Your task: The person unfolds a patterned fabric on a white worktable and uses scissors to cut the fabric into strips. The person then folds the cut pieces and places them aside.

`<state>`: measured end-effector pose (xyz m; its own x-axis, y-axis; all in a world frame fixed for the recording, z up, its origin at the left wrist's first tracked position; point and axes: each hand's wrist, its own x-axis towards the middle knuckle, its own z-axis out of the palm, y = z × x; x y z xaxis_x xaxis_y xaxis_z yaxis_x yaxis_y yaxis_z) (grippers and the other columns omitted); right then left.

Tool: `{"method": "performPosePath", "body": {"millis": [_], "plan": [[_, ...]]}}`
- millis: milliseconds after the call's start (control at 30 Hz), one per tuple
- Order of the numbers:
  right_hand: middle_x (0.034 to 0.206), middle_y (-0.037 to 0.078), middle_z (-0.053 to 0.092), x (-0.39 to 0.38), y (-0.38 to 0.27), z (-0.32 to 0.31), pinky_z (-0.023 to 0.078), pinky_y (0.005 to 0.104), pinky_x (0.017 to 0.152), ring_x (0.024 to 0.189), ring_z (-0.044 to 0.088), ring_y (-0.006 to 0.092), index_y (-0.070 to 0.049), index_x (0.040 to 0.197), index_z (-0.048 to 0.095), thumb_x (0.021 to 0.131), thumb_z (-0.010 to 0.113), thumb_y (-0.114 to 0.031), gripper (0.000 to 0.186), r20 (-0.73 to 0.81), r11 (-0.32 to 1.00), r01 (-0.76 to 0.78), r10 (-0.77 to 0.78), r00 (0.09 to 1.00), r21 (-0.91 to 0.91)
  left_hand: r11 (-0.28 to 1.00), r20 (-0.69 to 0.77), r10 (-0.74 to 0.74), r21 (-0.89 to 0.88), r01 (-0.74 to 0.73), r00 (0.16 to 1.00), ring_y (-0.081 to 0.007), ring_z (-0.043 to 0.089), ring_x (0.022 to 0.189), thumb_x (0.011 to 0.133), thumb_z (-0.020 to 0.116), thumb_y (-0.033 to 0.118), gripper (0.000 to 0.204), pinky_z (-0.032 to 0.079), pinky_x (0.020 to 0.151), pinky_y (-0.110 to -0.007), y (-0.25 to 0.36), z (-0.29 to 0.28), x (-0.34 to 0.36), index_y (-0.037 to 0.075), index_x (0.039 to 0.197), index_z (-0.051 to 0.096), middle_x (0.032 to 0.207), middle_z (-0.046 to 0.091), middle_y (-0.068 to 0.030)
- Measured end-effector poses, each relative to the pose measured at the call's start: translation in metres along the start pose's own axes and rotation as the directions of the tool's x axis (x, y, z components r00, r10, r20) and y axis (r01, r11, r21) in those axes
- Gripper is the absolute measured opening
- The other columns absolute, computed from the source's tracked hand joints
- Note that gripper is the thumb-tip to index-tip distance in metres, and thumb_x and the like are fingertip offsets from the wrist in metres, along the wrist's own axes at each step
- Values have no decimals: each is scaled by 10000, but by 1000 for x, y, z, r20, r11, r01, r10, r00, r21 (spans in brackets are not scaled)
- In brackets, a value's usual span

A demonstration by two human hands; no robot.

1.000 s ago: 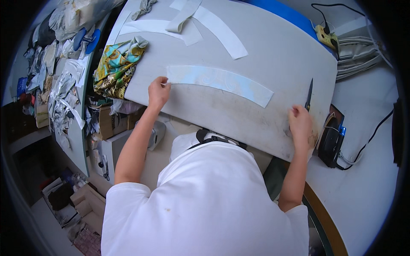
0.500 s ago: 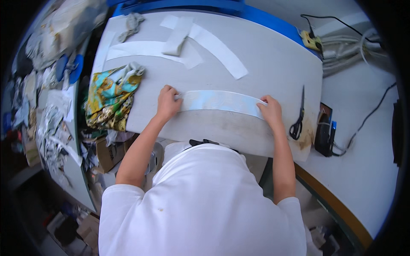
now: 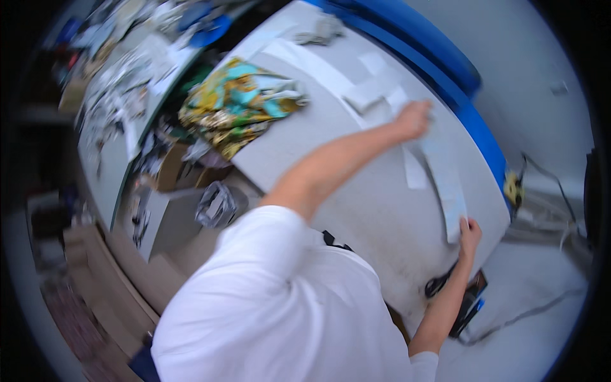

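A long, gently curved pale strip, perhaps fabric or interfacing (image 3: pixel 443 179), stretches between my hands over the table. My left hand (image 3: pixel 415 121) grips its far end, its fingers closed and slightly blurred. At the near end, my right hand (image 3: pixel 470 237) pinches the strip between thumb and fingers. Just left of it, other white strips lie on the table: a long curved one (image 3: pixel 318 69), a folded greyish piece (image 3: pixel 369 94) crossing others, and a narrow end (image 3: pixel 415 170). Black-handled scissors (image 3: pixel 435 286) are partly hidden beside my right forearm.
A crumpled turquoise and gold patterned cloth (image 3: pixel 238 105) rests on the white table's (image 3: pixel 356 197) left part. Behind runs a blue edge (image 3: pixel 407 32). A black corded device (image 3: pixel 470 309) sits at right. Scraps cover a side table (image 3: pixel 137 83); a lined bin (image 3: pixel 219 205) stands below.
My view and body have turned, so the table appears rotated. Both hands have carried the strip from the table's near part toward the far right, the left hand reaching farther out.
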<state>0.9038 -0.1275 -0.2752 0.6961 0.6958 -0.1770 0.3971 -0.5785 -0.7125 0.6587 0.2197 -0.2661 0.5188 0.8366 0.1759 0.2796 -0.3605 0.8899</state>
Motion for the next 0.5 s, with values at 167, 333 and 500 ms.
{"method": "performPosePath", "body": {"millis": [167, 333, 500], "plan": [[821, 39, 666, 47, 73, -4, 457, 284, 682, 744, 559, 122, 35, 942, 699, 885, 716, -237, 279, 5, 993, -117, 117, 993, -34, 998, -9, -4, 70, 4, 1000, -419, 584, 1073, 812, 651, 87, 358, 475, 912, -491, 33, -14, -65, -1, 1153, 586, 1111, 628, -235], [932, 162, 696, 30, 45, 13, 498, 411, 808, 880, 649, 292, -1, 1050, 696, 868, 698, -328, 375, -88, 875, -36, -8, 996, -483, 948, -312, -51, 285, 144, 949, -407, 575, 992, 795, 557, -8, 283, 476, 872, -484, -52, -133, -269, 6, 1072, 614, 1028, 599, -204], [1287, 191, 596, -28, -66, 35, 464, 443, 946, 1152, 571, 354, -69, 1284, 593, 905, 649, -312, 454, -199, 585, -101, -105, 974, -805, 501, -752, -483, 182, 846, 448, -383, 649, 967, 826, 566, 79, 203, 519, 851, -472, -105, -282, -476, 18, 965, 700, 1001, 679, -220]]}}
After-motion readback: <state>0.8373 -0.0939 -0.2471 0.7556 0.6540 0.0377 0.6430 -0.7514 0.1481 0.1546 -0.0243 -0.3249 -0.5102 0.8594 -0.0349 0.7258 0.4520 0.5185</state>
